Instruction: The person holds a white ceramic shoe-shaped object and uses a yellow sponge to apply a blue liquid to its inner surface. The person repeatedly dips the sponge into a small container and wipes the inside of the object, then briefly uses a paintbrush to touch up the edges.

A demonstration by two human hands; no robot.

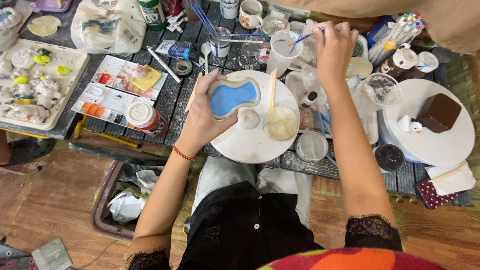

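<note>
Fingers of the left hand (205,112) wrapped a blue dish (233,96) (underside hidden); the right hand (334,47) pinched a brush (306,36), bristles unclear.

Floor (55,200): worn reddish wood planks beneath you.
Surface (185,100): dark slatted boards — crowded.
Bin (102,200): brown — beside your knee.

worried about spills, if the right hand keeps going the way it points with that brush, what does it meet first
Probably the clear plastic cup: the right hand points left, and its blue brush tip already sits at the cup's rim. Depth is unclear from above.
</note>
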